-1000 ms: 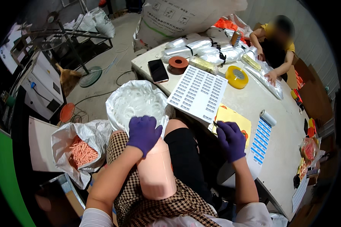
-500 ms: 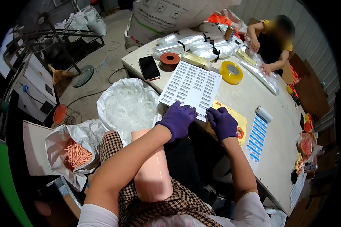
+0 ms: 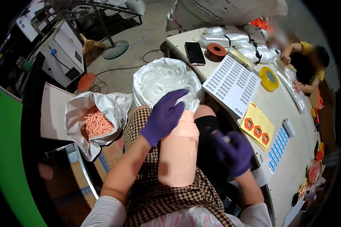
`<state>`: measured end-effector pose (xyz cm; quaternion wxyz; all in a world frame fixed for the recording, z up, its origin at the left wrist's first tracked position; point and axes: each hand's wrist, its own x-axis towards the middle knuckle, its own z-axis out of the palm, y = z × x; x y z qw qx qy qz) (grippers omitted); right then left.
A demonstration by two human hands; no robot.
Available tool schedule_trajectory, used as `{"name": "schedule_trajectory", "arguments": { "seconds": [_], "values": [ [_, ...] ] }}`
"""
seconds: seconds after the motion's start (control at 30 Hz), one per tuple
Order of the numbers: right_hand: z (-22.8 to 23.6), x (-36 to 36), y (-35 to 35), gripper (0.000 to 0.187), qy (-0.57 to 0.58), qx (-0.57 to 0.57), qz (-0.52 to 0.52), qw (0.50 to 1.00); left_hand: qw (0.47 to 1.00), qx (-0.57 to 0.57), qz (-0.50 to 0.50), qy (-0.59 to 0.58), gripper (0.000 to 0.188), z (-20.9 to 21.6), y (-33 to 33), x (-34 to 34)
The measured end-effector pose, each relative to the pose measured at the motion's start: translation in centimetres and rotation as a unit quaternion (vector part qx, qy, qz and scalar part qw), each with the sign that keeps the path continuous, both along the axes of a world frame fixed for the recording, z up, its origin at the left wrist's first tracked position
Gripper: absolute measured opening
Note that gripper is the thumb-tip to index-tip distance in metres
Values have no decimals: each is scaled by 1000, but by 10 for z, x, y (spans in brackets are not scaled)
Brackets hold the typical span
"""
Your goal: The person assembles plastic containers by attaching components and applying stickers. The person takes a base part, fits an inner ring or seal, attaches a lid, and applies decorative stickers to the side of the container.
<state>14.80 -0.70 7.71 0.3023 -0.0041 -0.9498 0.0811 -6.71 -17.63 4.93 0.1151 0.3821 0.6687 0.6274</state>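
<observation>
A glossy pink bottle (image 3: 178,159) stands on my lap, its narrower neck toward the bag of rings. My left hand (image 3: 163,119), in a purple glove, is beside and partly over the neck with its fingers stretched and thumb apart; whether it touches the bottle I cannot tell. My right hand (image 3: 234,151), also gloved in purple and smeared by motion, is off the table edge with fingertips pinched on a small white piece (image 3: 226,139) that looks like a label. A white sheet of printed labels (image 3: 233,81) lies at the table's near edge.
A white bag of clear rings (image 3: 140,81) stands ahead, and a bag of pink sticks (image 3: 98,123) at left. On the table (image 3: 291,155) are a phone (image 3: 194,53), yellow tape (image 3: 269,78), yellow sticker sheets (image 3: 255,123) and blue labels (image 3: 279,145). Another person (image 3: 310,64) handles plastic packs.
Both hands have left the label sheet. My left hand has come back to the bottle's neck, and my right hand has drawn back toward my lap. The bottle stands more upright, and the view has turned left.
</observation>
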Motion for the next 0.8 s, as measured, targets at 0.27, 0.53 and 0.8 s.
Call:
{"name": "schedule_trajectory", "arguments": {
  "seconds": [0.27,0.53,0.8],
  "values": [
    [-46,-8,-48,53,-14,41,69,997,996,15,25,-87,45,-38,-65,62],
    [-44,-3,-51,50,-26,33,59,997,970,-104,59,214,54,-62,-60,59],
    [-48,1,-46,49,-14,2,53,998,976,-63,60,201,54,-77,-59,55]
  ]
}}
